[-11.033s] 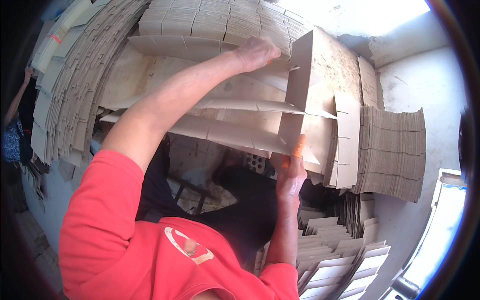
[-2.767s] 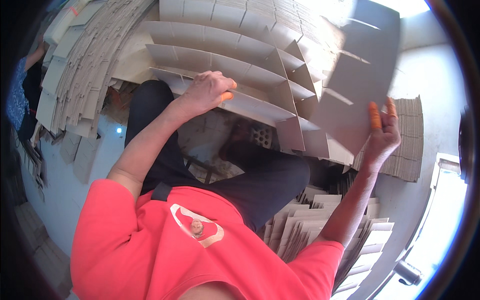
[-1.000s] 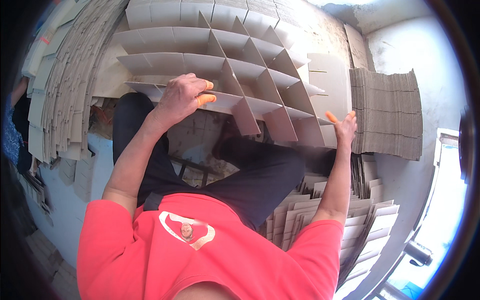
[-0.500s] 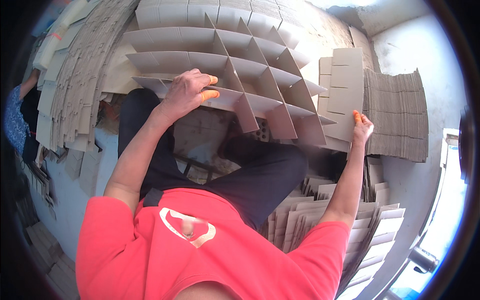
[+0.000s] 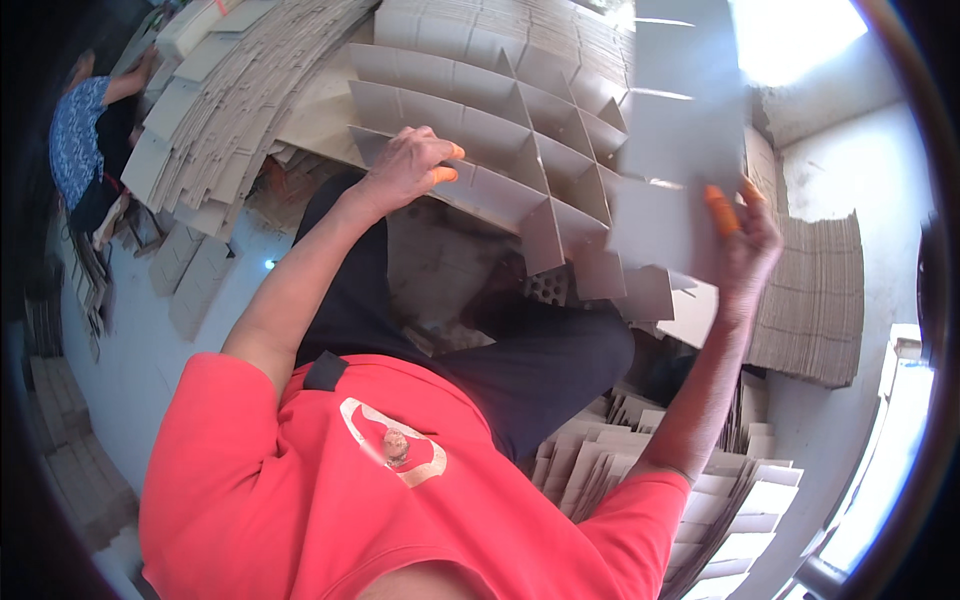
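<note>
An interlocked cardboard divider grid point(image 5: 480, 130) stands on the work surface before me. My left hand point(image 5: 412, 170) pinches the top edge of its nearest long strip, thumb and forefinger wearing orange finger covers. In my right hand point(image 5: 745, 240) is a slotted cardboard strip point(image 5: 675, 150), raised at the right of the grid and smeared by motion. Its slots show along one long edge. The same orange covers are on the fingers of that hand. Part of the grid's right end is hidden behind the raised strip.
Stacked cardboard strips point(image 5: 815, 300) stand at the right by the wall. More stacks lie at the far left point(image 5: 215, 110), behind the grid point(image 5: 480, 35) and beside my right thigh point(image 5: 600, 455). A co-worker in a blue patterned top point(image 5: 78, 140) is at the left edge.
My right hand has lifted the slotted strip from beside the right stack, bringing it up close to the grid. My left hand keeps its pinch on the grid. The view has shifted.
</note>
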Tool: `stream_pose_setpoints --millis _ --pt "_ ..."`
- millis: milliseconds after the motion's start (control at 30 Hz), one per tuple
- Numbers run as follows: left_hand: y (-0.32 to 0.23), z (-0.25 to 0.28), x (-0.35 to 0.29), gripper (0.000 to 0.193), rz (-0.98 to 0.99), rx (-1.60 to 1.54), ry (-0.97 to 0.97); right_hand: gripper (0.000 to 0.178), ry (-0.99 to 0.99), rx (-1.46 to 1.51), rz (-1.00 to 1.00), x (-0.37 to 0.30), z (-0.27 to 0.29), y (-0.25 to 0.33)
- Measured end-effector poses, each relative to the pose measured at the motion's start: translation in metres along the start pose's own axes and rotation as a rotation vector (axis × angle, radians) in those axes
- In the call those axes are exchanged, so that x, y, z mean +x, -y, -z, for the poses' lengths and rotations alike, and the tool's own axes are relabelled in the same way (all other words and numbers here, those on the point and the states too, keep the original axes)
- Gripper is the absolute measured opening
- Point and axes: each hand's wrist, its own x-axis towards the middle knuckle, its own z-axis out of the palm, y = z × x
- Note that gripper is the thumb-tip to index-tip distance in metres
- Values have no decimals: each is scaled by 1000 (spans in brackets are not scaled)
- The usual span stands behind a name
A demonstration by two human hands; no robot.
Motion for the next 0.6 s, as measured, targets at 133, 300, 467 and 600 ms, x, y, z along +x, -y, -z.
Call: stream_pose_setpoints --millis 133,300,467,600 --pt "10 -10 -2 17 77 -78 9 16 225 161 102 -11 -65 16" --pt "12 -14 -3 12 14 -150 -107 33 294 -20 135 -20 -114 30" --pt "19 -19 -4 12 -9 -159 -128 47 385 -131 168 -18 -140 30" --pt "21 -21 -3 12 -13 -162 -116 49 435 -191 223 -18 -154 35"
